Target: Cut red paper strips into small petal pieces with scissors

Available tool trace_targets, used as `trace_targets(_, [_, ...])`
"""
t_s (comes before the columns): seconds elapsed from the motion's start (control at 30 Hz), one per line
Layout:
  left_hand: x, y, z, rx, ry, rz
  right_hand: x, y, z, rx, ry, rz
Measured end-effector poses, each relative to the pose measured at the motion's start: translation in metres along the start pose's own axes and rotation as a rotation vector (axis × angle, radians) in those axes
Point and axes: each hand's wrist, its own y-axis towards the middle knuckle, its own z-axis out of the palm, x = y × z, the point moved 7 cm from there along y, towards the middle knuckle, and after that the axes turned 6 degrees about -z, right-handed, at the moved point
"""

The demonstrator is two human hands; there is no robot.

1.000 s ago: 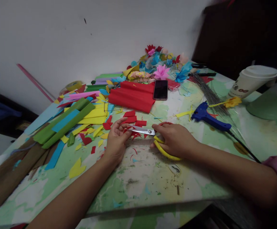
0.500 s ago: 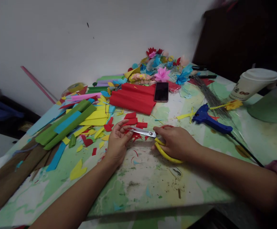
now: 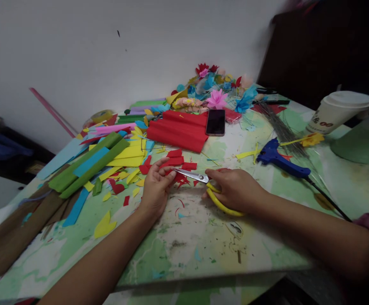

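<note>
My right hand (image 3: 235, 189) is closed round the yellow handles of a pair of scissors (image 3: 194, 175), whose blades point left. The blades look nearly together. Their tips reach the fingers of my left hand (image 3: 156, 188), which are pinched; whatever they hold is too small or hidden to make out. Just beyond the blades lie small red paper pieces (image 3: 174, 159). Thin red scraps (image 3: 181, 203) are scattered on the table below the scissors.
Red crepe paper (image 3: 178, 132) and a phone (image 3: 215, 123) lie behind the hands. Paper flowers (image 3: 216, 99) are heaped at the back. Green rolls (image 3: 98, 167) lie left. On the right are a blue glue gun (image 3: 283, 163), thin wires (image 3: 278, 127) and a paper cup (image 3: 334, 114).
The scissor blades look slightly narrower, as if closed or turned a little. Both hands stay almost in place, and the whole view has shifted very slightly.
</note>
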Motion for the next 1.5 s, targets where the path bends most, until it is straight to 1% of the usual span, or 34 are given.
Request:
trace_targets(0.43, [-0.0049,0.0007,-0.0019,-0.010,0.036,0.051,0.0001,0.0000,-0.0008,0.001,0.003,-0.003])
trace_targets(1.13, [-0.0073,0.0015,-0.0042,-0.037,0.036,0.066,0.0001,-0.0003,0.0009,-0.021,0.005,0.005])
trace_targets(1.27, [-0.0073,0.0016,-0.0030,-0.023,0.035,0.065,0.0006,-0.0005,-0.0004,-0.021,0.000,-0.004])
trace_targets(1.5, [-0.0069,0.0008,0.0003,0.038,0.123,0.092,-0.0003,-0.0011,-0.0030,-0.017,-0.001,-0.021])
